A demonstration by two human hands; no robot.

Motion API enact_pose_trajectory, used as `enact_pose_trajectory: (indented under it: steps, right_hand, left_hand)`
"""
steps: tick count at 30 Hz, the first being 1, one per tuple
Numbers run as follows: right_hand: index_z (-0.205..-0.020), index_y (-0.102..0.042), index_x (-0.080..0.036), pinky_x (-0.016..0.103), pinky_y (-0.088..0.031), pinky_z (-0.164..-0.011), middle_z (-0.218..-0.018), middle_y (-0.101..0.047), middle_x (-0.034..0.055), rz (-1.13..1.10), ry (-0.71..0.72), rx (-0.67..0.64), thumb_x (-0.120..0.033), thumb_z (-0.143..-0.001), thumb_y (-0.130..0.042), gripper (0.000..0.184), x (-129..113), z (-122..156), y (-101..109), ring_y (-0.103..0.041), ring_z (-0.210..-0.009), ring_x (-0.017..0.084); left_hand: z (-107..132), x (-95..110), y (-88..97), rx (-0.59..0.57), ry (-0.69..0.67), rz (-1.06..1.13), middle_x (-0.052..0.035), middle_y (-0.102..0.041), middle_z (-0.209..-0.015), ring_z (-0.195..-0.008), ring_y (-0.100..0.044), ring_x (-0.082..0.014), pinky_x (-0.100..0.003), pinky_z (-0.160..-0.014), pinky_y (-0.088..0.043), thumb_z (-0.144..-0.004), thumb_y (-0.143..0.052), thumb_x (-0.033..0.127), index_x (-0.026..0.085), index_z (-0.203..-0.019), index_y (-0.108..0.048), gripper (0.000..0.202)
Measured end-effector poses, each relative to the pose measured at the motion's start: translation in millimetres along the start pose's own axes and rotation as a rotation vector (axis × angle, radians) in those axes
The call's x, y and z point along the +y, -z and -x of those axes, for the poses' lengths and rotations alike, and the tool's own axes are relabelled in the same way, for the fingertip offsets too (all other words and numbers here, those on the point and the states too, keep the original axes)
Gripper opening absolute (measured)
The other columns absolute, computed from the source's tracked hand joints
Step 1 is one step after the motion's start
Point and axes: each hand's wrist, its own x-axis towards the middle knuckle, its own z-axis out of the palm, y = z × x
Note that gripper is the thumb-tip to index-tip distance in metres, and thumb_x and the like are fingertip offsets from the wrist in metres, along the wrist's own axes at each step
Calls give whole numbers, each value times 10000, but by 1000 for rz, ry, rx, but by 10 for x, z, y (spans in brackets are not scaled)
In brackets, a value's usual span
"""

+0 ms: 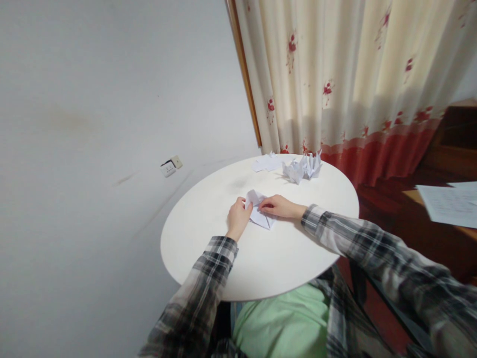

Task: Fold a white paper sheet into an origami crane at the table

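A partly folded sheet of white paper (pixel 261 219) lies on the round white table (pixel 201 238), with one flap raised at its far side. My left hand (pixel 239 217) grips the paper's left edge between thumb and fingers. From the right, my right hand (pixel 279 206) is closed on the paper's upper right part, fingertips pressed together at a fold. Behind my hands stands a cluster of folded paper cranes (pixel 302 169). Some flat white paper pieces (pixel 267 163) lie to the left of the cranes.
A grey-white wall (pixel 93 199) with a power socket (pixel 168 169) runs along the left. Behind the table hangs a cream and red curtain (pixel 320 89). At the right, written sheets (pixel 449 205) rest on a wooden surface.
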Motion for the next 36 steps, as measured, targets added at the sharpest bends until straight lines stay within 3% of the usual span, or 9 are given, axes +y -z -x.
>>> enact_pose_trajectory:
  steps: [3, 7, 15, 19, 23, 30, 36]
  right_hand:
    - [-889, -649, -151, 208, -383, -677, -826, -656, 32, 0, 0, 9, -241, -790, -468, 226, -1, 2, 3, -558, -708, 117]
    - [-863, -653, -155, 207, -384, -687, -832, -640, 32, -18, 61, -13, -225, -762, -509, 190, 8, 9, 2, -546, -725, 114]
    - [-861, -638, -143, 197, -382, -620, -770, -567, 25, -20, 89, -44, -269, -679, -613, 222, 19, 18, -12, -482, -645, 90]
    - [-759, -637, -141, 196, -382, -621, -757, -549, 20, -36, 107, -63, -266, -684, -602, 151, 8, 20, -12, -478, -653, 90]
    - [-719, -626, -138, 193, -380, -625, -763, -548, 19, -48, 112, -68, -245, -687, -588, 118, 0, 26, -7, -475, -660, 89]
    - [-725, -607, -123, 199, -373, -621, -777, -545, 26, -27, 148, -65, -250, -683, -568, 139, 16, 22, -16, -459, -646, 88]
    - [-711, -598, -113, 198, -371, -641, -767, -544, 24, -14, 110, -76, -165, -686, -510, 105, -13, 12, 0, -465, -668, 96]
  left_hand:
    - [0, -8, 0, -63, 37, 10, -39, -623, -736, -684, -559, -167, -229, -527, -307, -743, -476, 373, 194, -916, -547, 259]
    - [-21, -24, -34, -56, 26, 104, -56, -633, -758, -688, -567, -168, -226, -539, -336, -721, -496, 306, 173, -914, -571, 246]
    - [-33, 9, -102, -147, 106, 645, 42, -524, -476, -377, -451, -75, -170, -387, -315, -685, -542, 314, 127, -1039, -509, 402]
    - [-35, 25, -86, -234, 159, 711, 70, -442, -358, -312, -413, -72, -158, -350, -308, -712, -491, 277, 97, -1094, -491, 422]
    - [-38, 36, -59, -309, 175, 778, 49, -488, -373, -313, -443, -68, -154, -360, -330, -728, -440, 228, 86, -1074, -514, 381]
    - [-10, 103, -8, -418, 153, 921, -6, -593, -483, -380, -515, -81, -157, -380, -312, -730, -488, 454, 90, -1113, -461, 529]
    - [-4, 98, -19, -424, 104, 900, -35, -626, -535, -443, -564, -107, -170, -408, -332, -737, -408, 555, 114, -927, -531, 495]
